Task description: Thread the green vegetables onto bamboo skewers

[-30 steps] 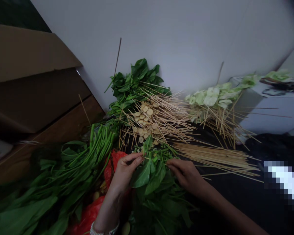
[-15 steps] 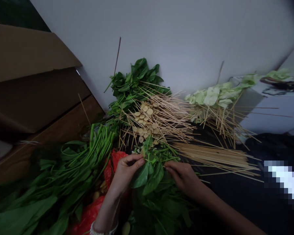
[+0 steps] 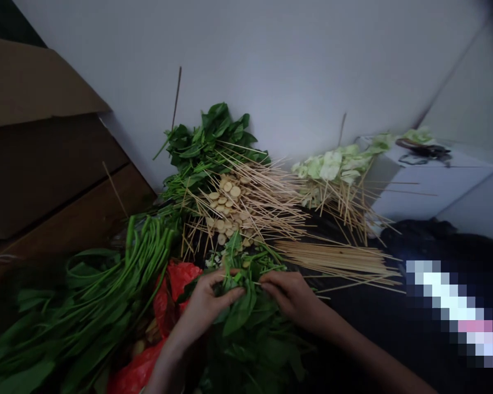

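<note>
My left hand [image 3: 209, 301] is closed on a small bunch of leafy greens [image 3: 239, 317], thumb and fingers pinching the stems. Close on its right, my right hand [image 3: 290, 293] pinches a thin bamboo skewer [image 3: 255, 283], whose pale tip meets the greens; the rest of the skewer is hidden by the hand. Beneath both hands lies a dark heap of loose greens [image 3: 263, 350]. Just beyond them are cut green stems [image 3: 267, 260]. Bare bamboo skewers [image 3: 337, 257] lie in a bundle to the right of my right hand.
Skewered pale round slices [image 3: 230, 191] are piled ahead, with skewered greens [image 3: 213, 137] behind them against the wall. Skewered cabbage pieces [image 3: 332, 164] stand back right beside a white box [image 3: 419, 191]. Long-stemmed greens [image 3: 94, 306] and a red plastic bag [image 3: 183, 276] lie left, near a cardboard box [image 3: 41, 169].
The view has swung slightly right, so things sit further left. My left fingers have folded further over the greens, and my right hand with the skewer has come nearer to them.
</note>
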`<state>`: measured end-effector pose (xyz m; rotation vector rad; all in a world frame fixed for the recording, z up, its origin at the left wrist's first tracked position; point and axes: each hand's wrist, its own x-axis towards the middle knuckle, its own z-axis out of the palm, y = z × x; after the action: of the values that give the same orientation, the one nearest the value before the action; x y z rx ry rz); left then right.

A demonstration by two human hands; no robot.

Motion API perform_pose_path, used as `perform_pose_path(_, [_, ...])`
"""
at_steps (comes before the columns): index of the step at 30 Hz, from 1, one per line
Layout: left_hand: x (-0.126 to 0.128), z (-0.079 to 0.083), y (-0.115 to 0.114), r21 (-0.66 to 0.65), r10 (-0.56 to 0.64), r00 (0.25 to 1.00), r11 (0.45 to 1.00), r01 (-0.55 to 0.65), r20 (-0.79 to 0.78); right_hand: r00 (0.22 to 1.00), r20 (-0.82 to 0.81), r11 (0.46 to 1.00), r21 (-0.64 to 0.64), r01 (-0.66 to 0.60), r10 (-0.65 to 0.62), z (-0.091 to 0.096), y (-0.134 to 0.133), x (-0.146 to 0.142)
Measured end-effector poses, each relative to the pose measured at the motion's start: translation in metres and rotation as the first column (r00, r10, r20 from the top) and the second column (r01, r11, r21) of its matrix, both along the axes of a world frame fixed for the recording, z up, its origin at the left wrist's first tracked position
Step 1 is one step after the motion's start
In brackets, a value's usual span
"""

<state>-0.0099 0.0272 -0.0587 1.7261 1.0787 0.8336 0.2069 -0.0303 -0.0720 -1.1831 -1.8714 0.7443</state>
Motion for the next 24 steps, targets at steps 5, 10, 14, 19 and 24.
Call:
perform_pose_path(5, [-0.018,0.008,0.011,0.099,0.105,0.994,0.989,-0.108,0.031,0.997,0.02,0.973,-0.221,-0.071,0.077,0.03,-0.006,0.029])
perform_pose_path(10, [-0.02,0.01,0.012,0.008,0.15,0.983,0.988,-0.152,0.105,0.984,-0.163,0.863,-0.485,-0.143,0.071,0.04,-0.019,0.051])
perform_pose_path(14, [-0.018,0.002,0.013,0.035,0.222,0.952,0.971,-0.235,0.21,0.928,-0.369,0.785,-0.588,-0.195,-0.046,0.037,-0.026,0.063])
perform_pose_path(19, [-0.025,-0.015,0.023,0.007,0.463,0.826,0.871,-0.491,0.32,0.813,-0.462,0.897,-0.414,0.156,-0.354,0.056,-0.024,0.098])
perform_pose_path(24, [-0.03,-0.031,0.029,-0.022,0.536,0.798,0.834,-0.552,0.276,0.712,-0.543,0.844,0.011,0.535,-0.444,0.086,0.016,0.141])
